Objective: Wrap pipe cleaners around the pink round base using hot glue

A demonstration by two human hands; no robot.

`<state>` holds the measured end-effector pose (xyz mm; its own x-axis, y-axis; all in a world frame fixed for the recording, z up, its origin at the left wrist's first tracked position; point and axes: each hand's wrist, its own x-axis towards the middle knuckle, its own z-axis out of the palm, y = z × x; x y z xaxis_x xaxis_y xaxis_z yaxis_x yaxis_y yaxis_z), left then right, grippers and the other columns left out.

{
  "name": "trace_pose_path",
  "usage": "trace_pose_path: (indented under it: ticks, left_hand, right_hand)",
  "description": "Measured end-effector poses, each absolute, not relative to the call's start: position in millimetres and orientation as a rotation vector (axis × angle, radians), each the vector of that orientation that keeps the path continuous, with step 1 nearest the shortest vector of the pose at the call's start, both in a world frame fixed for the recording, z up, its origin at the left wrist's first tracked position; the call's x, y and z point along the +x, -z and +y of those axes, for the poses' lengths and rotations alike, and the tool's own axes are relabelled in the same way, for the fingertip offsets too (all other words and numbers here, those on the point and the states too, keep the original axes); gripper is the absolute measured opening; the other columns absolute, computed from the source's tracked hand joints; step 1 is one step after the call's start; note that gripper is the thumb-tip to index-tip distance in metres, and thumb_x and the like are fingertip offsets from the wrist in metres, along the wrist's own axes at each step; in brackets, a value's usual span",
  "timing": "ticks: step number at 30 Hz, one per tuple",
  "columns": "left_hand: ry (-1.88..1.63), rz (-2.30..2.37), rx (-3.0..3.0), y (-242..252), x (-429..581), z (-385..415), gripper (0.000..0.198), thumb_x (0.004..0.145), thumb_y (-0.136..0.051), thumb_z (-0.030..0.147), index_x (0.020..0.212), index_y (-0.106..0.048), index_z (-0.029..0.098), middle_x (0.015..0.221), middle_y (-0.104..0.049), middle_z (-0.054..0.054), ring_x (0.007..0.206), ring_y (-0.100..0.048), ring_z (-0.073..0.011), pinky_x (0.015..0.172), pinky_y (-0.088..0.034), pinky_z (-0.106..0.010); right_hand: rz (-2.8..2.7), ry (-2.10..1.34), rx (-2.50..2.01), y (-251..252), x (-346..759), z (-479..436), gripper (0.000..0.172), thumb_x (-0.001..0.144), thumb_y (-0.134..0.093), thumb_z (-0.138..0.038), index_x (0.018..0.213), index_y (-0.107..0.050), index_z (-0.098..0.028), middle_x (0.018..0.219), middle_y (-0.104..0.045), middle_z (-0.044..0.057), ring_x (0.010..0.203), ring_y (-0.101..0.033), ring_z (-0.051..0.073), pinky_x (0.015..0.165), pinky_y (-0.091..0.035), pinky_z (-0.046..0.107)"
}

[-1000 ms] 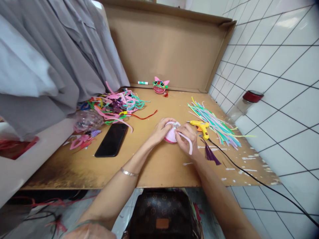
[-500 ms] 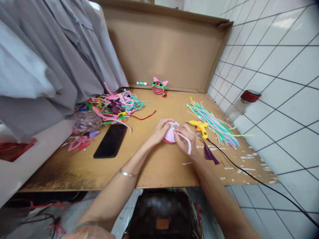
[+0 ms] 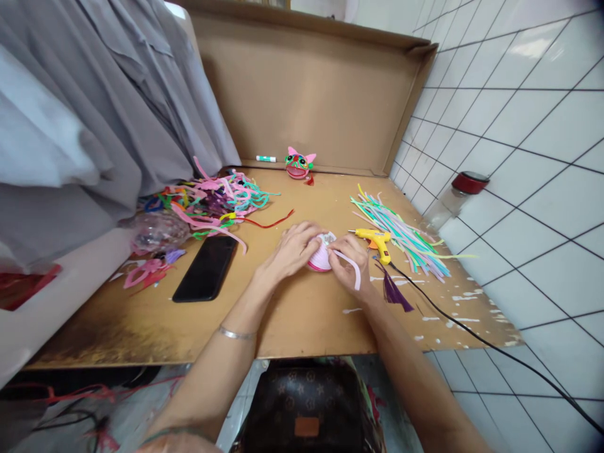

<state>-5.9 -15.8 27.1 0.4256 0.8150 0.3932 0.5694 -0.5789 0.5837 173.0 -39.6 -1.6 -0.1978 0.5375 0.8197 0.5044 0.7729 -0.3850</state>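
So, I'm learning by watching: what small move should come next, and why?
Probably press the pale strip onto the ridged piece: the right hand pinches the strip beside it, the left hand rests against it, and the strip's outer end is loose.

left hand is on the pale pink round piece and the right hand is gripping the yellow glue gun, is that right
Not quite: the right hand pinches a pale pink strip, not the yellow glue gun, which lies on the table, as the head view shows. The left hand is indeed on the pale pink round piece.
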Motion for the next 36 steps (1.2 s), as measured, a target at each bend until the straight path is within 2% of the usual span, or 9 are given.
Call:
trace_pose_path:
  ticks: [8, 11, 16, 23, 36]
  left_hand:
    - [-0.827, 1.066, 2.375, -33.9, -10.7, -21.4, 0.048, 0.09, -0.052, 0.045, 0.131, -0.057, 0.019, 0.125, -0.059, -0.011, 0.118, -0.057, -0.0262, 0.108, -0.042, -0.039]
    - [-0.803, 1.07, 2.343, -35.2, -10.7, -23.3, 0.051, 0.088, -0.054, 0.041, 0.134, -0.054, 0.018, 0.129, -0.056, -0.012, 0.122, -0.054, -0.0275, 0.112, -0.04, -0.041]
    - [-0.777, 1.016, 2.31, -34.8, -11.6, -23.3, 0.049, 0.09, -0.045, 0.028, 0.137, -0.05, 0.016, 0.137, -0.053, -0.013, 0.132, -0.048, -0.0269, 0.118, -0.032, -0.044]
    - [-0.775, 0.972, 2.296, -33.9, -14.3, -21.3, 0.052, 0.09, -0.045, 0.028, 0.141, -0.047, 0.017, 0.142, -0.05, -0.012, 0.139, -0.041, -0.0259, 0.122, -0.028, -0.042]
    - [-0.796, 1.035, 2.275, -31.5, -12.5, -19.8, 0.059, 0.085, -0.047, 0.027, 0.143, -0.042, 0.017, 0.144, -0.049, -0.013, 0.136, -0.046, -0.0276, 0.119, -0.032, -0.045]
  right_hand:
    - [-1.844, -0.034, -0.827, 1.7, 173.3, -39.2, 0.012, 0.089, -0.054, -0.015, 0.09, -0.063, -0.022, 0.084, -0.06, 0.004, 0.077, -0.06, 0.018, 0.07, -0.051, 0.032]
    - [-1.852, -0.036, -0.831, 3.5, 174.1, -38.7, 0.011, 0.089, -0.054, -0.016, 0.09, -0.063, -0.022, 0.084, -0.06, 0.004, 0.077, -0.059, 0.018, 0.069, -0.05, 0.032]
    - [-1.856, -0.043, -0.825, 3.1, 174.0, -39.9, 0.013, 0.089, -0.053, -0.015, 0.092, -0.064, -0.022, 0.084, -0.06, 0.004, 0.077, -0.059, 0.017, 0.069, -0.05, 0.031]
    - [-1.851, -0.053, -0.836, 2.1, 174.5, -40.5, 0.014, 0.089, -0.053, -0.017, 0.093, -0.065, -0.022, 0.086, -0.06, 0.005, 0.077, -0.06, 0.018, 0.069, -0.051, 0.033]
    - [-1.844, -0.048, -0.809, 2.3, 173.9, -39.9, 0.014, 0.088, -0.054, -0.015, 0.093, -0.065, -0.022, 0.085, -0.06, 0.004, 0.077, -0.06, 0.017, 0.069, -0.051, 0.032]
